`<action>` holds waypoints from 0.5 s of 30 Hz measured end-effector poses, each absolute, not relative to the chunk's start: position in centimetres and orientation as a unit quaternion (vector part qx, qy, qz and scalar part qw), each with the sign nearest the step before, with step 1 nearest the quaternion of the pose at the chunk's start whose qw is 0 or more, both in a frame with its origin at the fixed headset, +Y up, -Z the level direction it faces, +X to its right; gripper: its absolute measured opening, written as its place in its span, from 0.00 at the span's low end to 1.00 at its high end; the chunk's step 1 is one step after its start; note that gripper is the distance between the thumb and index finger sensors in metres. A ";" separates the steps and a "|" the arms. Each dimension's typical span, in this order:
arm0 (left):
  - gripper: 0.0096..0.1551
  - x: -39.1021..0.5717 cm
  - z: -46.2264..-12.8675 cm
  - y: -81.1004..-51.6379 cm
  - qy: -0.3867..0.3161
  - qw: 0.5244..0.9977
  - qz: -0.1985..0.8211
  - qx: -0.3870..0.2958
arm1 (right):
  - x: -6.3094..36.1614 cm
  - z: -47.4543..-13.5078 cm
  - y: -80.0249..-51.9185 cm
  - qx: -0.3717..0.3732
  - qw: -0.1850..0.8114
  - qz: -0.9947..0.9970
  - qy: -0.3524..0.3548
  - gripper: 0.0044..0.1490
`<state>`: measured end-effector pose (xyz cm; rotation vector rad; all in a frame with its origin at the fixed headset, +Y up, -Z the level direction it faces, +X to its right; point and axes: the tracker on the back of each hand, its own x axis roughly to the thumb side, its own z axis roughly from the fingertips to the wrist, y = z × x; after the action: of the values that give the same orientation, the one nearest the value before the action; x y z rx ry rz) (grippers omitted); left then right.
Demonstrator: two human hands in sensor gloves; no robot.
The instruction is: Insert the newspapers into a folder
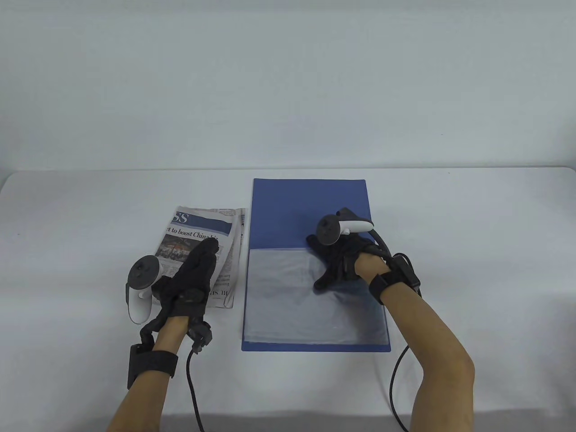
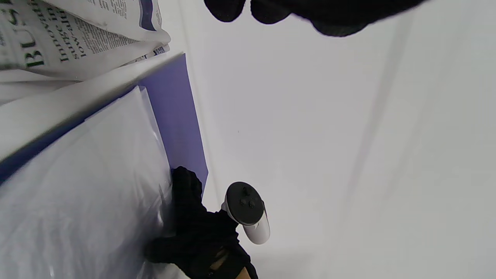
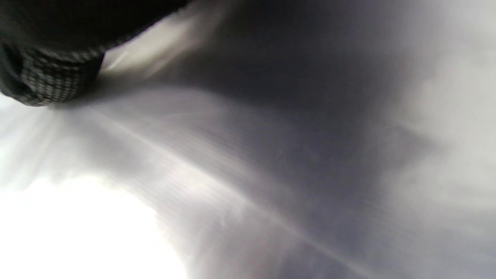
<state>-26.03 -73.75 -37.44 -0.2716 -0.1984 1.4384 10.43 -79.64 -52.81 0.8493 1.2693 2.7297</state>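
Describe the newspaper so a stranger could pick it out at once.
On the white table, look left of the open blue folder. The folded newspaper lies there beside it, under the left hand. It is the only printed thing: black headlines, a blue banner, a colour photo.

You are working in what looks like a recording lab or data-collection studio, not a home or an office. The worktop [image 1: 90, 216] filling the lower half of the table view is draped in plain white cloth, and a bare, pale backdrop [image 1: 288, 81] covers the whole upper half of the frame, with no furniture or decoration. Your hands wear black sensor gloves with white trackers [image 1: 137, 292] strapped on and cables [image 1: 193, 387] trailing toward the bottom edge. Only staged props lie out: a blue folder [image 1: 310, 202] at centre and a folded newspaper [image 1: 202, 225] left of it.
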 end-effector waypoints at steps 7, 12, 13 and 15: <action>0.43 -25.1 -37.4 -74.0 -0.104 0.748 0.643 -0.131 | 9.9 -50.2 -75.2 0.249 0.119 0.898 0.343 0.78; 0.43 -24.6 -37.3 -73.5 -0.130 0.744 0.641 -0.134 | 8.1 -45.9 -72.2 0.222 0.184 0.912 0.293 0.76; 0.43 -24.5 -37.3 -73.5 -0.134 0.741 0.645 -0.132 | 7.4 -45.0 -71.8 0.220 0.199 0.914 0.277 0.73; 0.43 -24.5 -37.2 -73.4 -0.138 0.739 0.645 -0.133 | 6.2 -43.2 -71.3 0.206 0.208 0.920 0.259 0.62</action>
<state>-24.46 -73.44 -37.22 -0.2928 -0.3027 1.4160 6.15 -71.33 -43.24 0.5746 0.7196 2.5620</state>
